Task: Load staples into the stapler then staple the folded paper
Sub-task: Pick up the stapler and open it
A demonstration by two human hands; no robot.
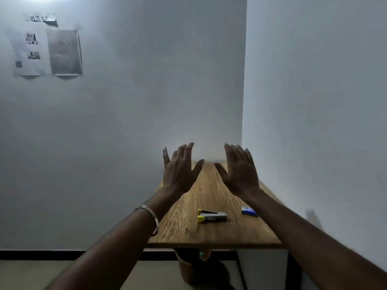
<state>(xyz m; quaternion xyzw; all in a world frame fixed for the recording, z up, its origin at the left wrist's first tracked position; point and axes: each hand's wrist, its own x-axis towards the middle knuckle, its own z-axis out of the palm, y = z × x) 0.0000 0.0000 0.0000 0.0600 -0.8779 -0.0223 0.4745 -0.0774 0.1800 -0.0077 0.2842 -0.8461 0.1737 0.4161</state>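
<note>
Both your arms reach forward, forearms bare and rising toward twelve o'clock. Your left hand (179, 172) is raised with its back to you, fingers straight and spread, holding nothing. Your right hand (240, 171) mirrors it at its three o'clock, fingers straight, close together, thumb angled inward, also holding nothing.

The table (209, 191) is grained wood, matt. The stapler (212, 215) pairs dull grey metal with yellow plastic (glossy-looking), and the bangle (149, 214) is shiny metal.

Bare workstation room: wooden desk (209, 193), wall notices (29, 53), "WS 12" label (39, 18)
</note>
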